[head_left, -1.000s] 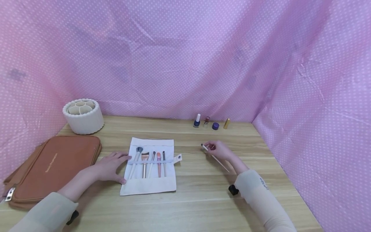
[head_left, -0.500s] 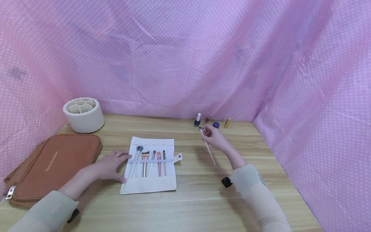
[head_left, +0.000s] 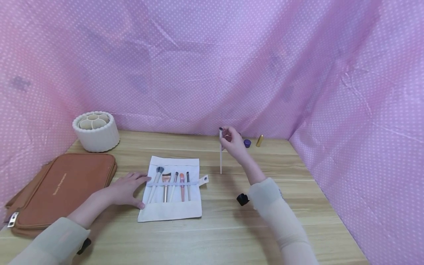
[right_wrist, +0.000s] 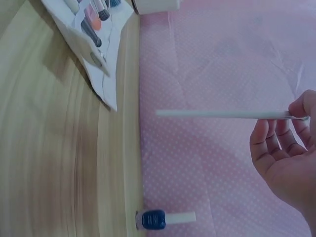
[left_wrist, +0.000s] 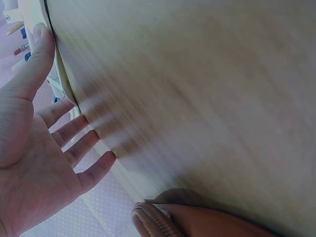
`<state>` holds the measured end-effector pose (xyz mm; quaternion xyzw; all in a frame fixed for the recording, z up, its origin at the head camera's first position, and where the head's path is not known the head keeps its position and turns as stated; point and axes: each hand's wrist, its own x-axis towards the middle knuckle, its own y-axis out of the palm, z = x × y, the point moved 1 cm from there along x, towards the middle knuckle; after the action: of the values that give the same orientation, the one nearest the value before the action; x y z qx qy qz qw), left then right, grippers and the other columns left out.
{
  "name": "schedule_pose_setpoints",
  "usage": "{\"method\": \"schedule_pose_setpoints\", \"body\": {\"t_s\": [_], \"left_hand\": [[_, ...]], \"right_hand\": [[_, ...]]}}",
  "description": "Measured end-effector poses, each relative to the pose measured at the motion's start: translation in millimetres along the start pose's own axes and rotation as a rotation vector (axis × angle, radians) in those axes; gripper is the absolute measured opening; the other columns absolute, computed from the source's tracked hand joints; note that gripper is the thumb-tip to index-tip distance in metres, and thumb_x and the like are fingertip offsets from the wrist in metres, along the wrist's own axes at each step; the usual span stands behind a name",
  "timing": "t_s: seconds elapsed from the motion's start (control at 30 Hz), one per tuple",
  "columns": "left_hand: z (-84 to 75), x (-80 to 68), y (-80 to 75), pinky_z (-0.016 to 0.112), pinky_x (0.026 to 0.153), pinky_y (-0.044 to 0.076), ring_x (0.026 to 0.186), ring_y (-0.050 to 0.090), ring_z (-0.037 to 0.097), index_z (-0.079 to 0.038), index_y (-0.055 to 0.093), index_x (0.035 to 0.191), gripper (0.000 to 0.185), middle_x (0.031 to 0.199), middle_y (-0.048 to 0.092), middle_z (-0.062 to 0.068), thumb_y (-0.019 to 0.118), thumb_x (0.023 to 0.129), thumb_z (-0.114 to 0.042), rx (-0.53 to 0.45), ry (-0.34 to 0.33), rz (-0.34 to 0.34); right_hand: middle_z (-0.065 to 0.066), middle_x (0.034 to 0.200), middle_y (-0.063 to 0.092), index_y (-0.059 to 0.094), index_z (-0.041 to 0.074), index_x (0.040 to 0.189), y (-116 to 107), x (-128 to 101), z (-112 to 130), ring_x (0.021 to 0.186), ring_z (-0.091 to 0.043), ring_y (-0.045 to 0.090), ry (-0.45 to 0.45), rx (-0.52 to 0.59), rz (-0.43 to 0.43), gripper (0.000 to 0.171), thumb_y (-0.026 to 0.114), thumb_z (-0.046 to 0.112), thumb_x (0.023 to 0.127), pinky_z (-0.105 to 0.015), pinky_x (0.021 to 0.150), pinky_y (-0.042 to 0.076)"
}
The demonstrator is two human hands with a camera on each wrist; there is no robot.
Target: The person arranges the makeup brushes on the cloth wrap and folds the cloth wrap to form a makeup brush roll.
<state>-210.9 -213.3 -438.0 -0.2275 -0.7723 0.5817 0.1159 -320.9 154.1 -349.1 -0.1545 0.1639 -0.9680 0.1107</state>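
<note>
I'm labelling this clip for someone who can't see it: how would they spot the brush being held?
Start at the white brush roll lying open on the wooden table. To its right, above the table, the right hand pinches a thin white brush. Unlike the five brushes tucked in the roll, it hangs upright in mid-air, dark tip up.

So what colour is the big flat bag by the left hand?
The flat zipped pouch is tan-brown, clearest in the head view.
</note>
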Motion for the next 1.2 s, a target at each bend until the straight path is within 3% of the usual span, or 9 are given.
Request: {"method": "schedule_pose_setpoints", "body": {"t_s": [0.2, 0.47, 0.7, 0.9, 0.97, 1.07, 1.2], "left_hand": [[-1.5, -0.6, -1.7, 0.063, 0.092, 0.037, 0.123, 0.040, 0.045, -0.003, 0.048, 0.135, 0.102, 0.136, 0.044, 0.022, 0.073, 0.060, -0.068, 0.001, 0.005, 0.005], [-2.8, -1.0, -3.4, 0.063, 0.092, 0.036, 0.123, 0.039, 0.045, -0.003, 0.047, 0.135, 0.102, 0.137, 0.044, 0.022, 0.074, 0.060, -0.067, -0.010, 0.000, 0.011], [-4.9, -1.2, -4.9, 0.064, 0.092, 0.035, 0.124, 0.039, 0.045, -0.004, 0.047, 0.136, 0.101, 0.138, 0.043, 0.022, 0.074, 0.060, -0.065, -0.014, -0.011, 0.019], [-3.9, -0.7, -3.4, 0.064, 0.092, 0.035, 0.125, 0.038, 0.045, -0.005, 0.047, 0.136, 0.102, 0.138, 0.043, 0.021, 0.074, 0.060, -0.066, -0.013, -0.014, 0.023], [-3.6, -0.5, -2.7, 0.064, 0.093, 0.035, 0.125, 0.038, 0.044, -0.005, 0.047, 0.136, 0.102, 0.138, 0.043, 0.021, 0.074, 0.060, -0.066, -0.014, -0.018, 0.027], [-3.5, -0.7, -2.4, 0.064, 0.092, 0.035, 0.124, 0.038, 0.044, -0.005, 0.047, 0.136, 0.102, 0.138, 0.043, 0.021, 0.074, 0.060, -0.066, -0.014, -0.019, 0.028], [-3.0, -1.4, -2.9, 0.064, 0.092, 0.035, 0.124, 0.039, 0.044, -0.004, 0.047, 0.136, 0.102, 0.138, 0.043, 0.021, 0.074, 0.059, -0.066, -0.011, -0.015, 0.019]], "right_hand": [[-0.009, 0.099, 0.052, 0.043, -0.001, 0.125, 20, 10, -6, 0.072, -0.013, 0.056, 0.014, 0.080, -0.008, 0.039, 0.054, -0.001, 0.087, -0.028, 0.064, 0.055], [-0.010, 0.098, 0.054, 0.043, 0.002, 0.126, 45, 20, -24, 0.075, -0.015, 0.058, 0.082, 0.181, 0.001, 0.040, 0.057, -0.002, 0.088, -0.058, 0.078, 0.050], [-0.007, 0.093, 0.055, 0.043, -0.001, 0.127, 62, 24, -43, 0.071, -0.016, 0.060, 0.118, 0.170, 0.016, 0.042, 0.059, -0.002, 0.088, -0.047, 0.069, 0.055], [-0.008, 0.092, 0.058, 0.046, 0.001, 0.124, 71, 21, -57, 0.084, -0.045, 0.061, 0.164, 0.153, 0.044, 0.038, 0.058, -0.003, 0.088, -0.054, 0.073, 0.052], [-0.009, 0.092, 0.059, 0.047, 0.001, 0.122, 73, 21, -60, 0.088, -0.049, 0.060, 0.174, 0.146, 0.050, 0.037, 0.058, -0.003, 0.088, -0.052, 0.072, 0.053], [-0.013, 0.094, 0.060, 0.048, -0.002, 0.122, 76, 20, -63, 0.085, -0.046, 0.061, 0.176, 0.144, 0.051, 0.037, 0.058, -0.004, 0.087, -0.049, 0.071, 0.055], [-0.019, 0.098, 0.062, 0.050, -0.006, 0.122, 78, 20, -67, 0.079, -0.028, 0.061, 0.173, 0.092, 0.068, 0.038, 0.060, -0.004, 0.086, -0.042, 0.071, 0.056]]}}
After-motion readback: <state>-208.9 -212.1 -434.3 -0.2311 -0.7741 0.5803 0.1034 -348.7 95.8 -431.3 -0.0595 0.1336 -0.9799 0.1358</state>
